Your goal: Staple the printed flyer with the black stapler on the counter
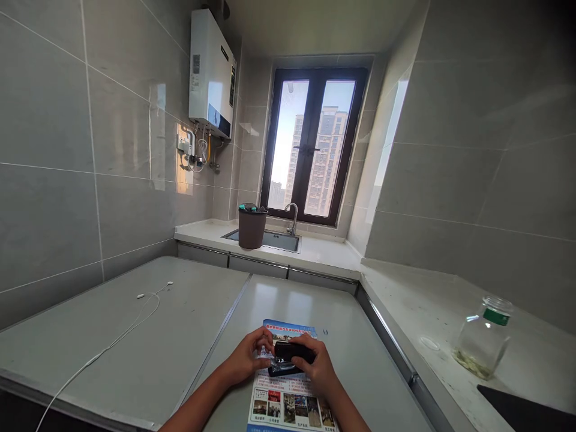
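Note:
A black stapler is held above a printed leaflet on the table. My right hand wraps its fingers and thumb round the stapler's right part. At the stapler's left end, my left hand has curled fingers, with the thumb against its lower arm. The stapler's upper and lower arms look spread apart, with a shiny metal part between them. Small staple-like pieces lie on the table just past the leaflet's upper right corner. My fingers hide part of the stapler and of the leaflet.
A white cable runs across the left table panel. On the right counter stands a glass jar with something pale at its bottom. A brown bin stands by the sink, below the window.

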### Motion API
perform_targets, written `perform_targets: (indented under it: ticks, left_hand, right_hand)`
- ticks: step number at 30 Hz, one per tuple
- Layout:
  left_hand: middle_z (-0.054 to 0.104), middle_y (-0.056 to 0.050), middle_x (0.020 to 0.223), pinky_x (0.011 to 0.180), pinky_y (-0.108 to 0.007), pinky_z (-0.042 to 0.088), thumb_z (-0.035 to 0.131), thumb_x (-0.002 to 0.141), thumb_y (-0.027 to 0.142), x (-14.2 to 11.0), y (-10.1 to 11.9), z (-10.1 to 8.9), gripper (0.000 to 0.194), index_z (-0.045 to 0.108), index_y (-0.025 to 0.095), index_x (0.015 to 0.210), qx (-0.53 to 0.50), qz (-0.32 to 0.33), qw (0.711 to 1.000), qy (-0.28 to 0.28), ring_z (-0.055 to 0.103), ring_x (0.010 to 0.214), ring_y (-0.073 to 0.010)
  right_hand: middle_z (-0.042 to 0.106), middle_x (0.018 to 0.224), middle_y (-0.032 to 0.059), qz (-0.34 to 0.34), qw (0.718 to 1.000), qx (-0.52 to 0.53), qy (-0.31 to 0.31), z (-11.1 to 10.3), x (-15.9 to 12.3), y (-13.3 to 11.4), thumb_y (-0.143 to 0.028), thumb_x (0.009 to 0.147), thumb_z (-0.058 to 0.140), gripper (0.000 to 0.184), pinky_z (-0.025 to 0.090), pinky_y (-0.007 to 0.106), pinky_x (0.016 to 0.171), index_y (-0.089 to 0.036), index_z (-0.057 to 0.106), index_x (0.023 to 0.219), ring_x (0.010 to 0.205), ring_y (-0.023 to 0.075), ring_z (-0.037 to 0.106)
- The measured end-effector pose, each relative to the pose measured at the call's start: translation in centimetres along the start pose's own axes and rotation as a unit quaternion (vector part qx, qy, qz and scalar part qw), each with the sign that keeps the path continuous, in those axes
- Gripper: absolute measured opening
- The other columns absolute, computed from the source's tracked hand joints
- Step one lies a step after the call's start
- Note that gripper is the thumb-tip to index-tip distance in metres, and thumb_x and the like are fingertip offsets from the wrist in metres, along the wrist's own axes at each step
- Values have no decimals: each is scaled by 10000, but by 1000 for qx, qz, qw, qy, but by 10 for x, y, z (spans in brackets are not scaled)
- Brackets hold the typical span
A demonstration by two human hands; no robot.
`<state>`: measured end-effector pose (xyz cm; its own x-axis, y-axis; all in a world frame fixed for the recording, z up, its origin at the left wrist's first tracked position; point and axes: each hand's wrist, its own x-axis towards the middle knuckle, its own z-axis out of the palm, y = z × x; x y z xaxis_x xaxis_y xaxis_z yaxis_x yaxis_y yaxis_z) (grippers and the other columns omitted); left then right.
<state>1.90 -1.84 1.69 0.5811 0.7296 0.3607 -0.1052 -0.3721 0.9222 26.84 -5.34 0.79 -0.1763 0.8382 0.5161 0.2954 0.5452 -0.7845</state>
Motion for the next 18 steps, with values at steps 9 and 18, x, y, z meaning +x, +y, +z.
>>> perform_targets:
  ticks: [9, 18]
  left_hand:
    - [673, 11, 821, 804, -297, 394, 903, 659, 293, 1, 3, 3, 442, 562, 204, 926, -28, -4, 999, 20, 588, 843, -189]
    - [682, 10, 828, 743, -270, 353, 908, 650, 285, 2, -2, 3, 455, 542, 206, 910, -20, -9, 999, 27, 587, 821, -183]
  right_hand:
    - [747, 990, 61, 13, 1000, 3, -4, 6, 0, 2, -473, 764, 783, 374, 535, 399, 876, -267, 775, 1076, 940, 271, 683]
    - [742, 961, 67, -1, 1000, 5, -2, 7, 2, -4, -516, 767, 767, 400, 553, 381, 834, -253, 776, 1069, 897, 265, 690]
